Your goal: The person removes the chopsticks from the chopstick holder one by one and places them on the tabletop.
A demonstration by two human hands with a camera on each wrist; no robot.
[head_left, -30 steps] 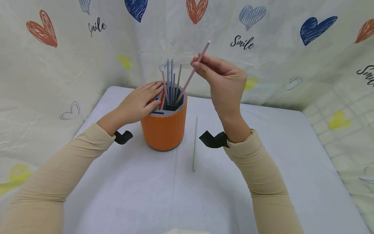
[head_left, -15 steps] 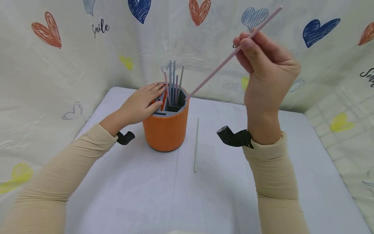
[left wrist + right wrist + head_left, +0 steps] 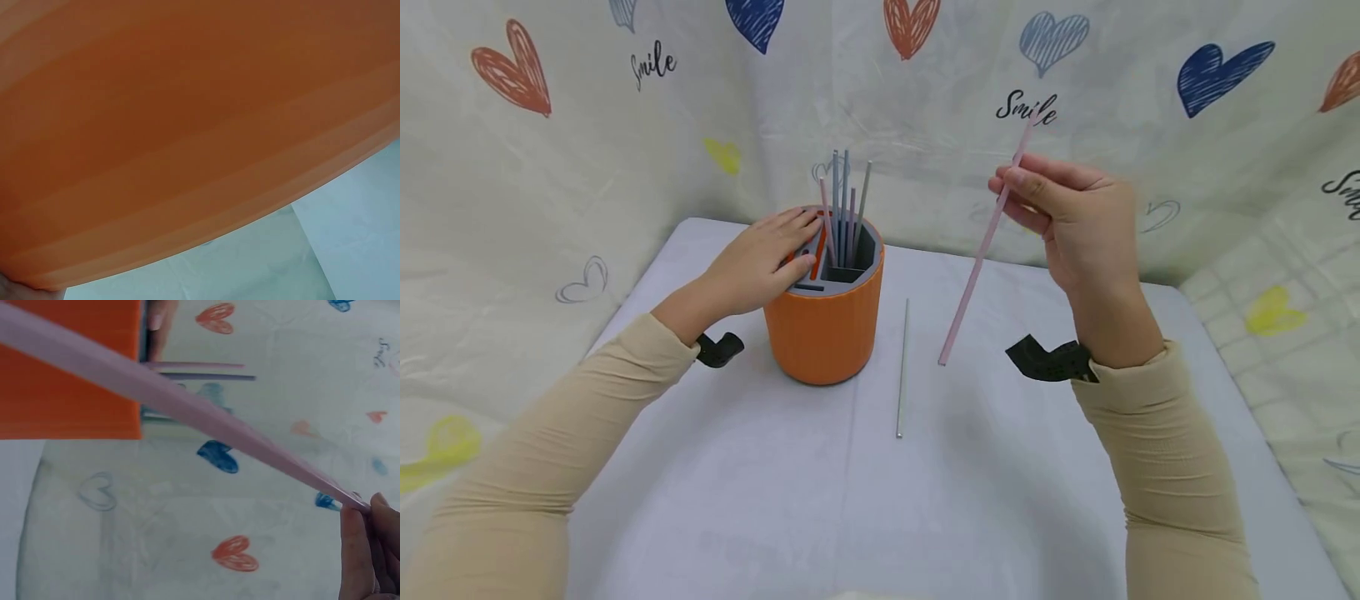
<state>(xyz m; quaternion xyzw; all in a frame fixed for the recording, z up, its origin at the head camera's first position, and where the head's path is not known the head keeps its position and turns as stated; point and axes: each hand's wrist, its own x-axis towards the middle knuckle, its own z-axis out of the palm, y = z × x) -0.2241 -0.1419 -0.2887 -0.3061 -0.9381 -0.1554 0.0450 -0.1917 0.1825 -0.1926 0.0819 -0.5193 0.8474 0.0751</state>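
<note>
My right hand (image 3: 1086, 221) pinches a slim pink straw (image 3: 977, 265) near its upper end, above the table to the right of the pot. The straw slants, its lower end toward the pot side. In the right wrist view the same straw crosses the frame, with thumb and fingertips gripping its far end. My left hand (image 3: 760, 258) rests on the left side of the grey top of an orange pen holder (image 3: 823, 337), fingers extended. Several blue, pink and grey straws (image 3: 842, 212) stand in its open compartment. A pale green straw (image 3: 903, 371) lies on the table.
A white cloth covers the table (image 3: 760, 483). Behind it and at the sides hangs a pale curtain (image 3: 925, 200) printed with hearts. A black strap piece (image 3: 1048, 360) sticks out from the right wrist, and another black piece (image 3: 718, 350) from the left.
My right hand has drawn the pink straw up out of the pen holder, moved right and lowered, and the straw has swung steeper. My left hand has stayed on the holder.
</note>
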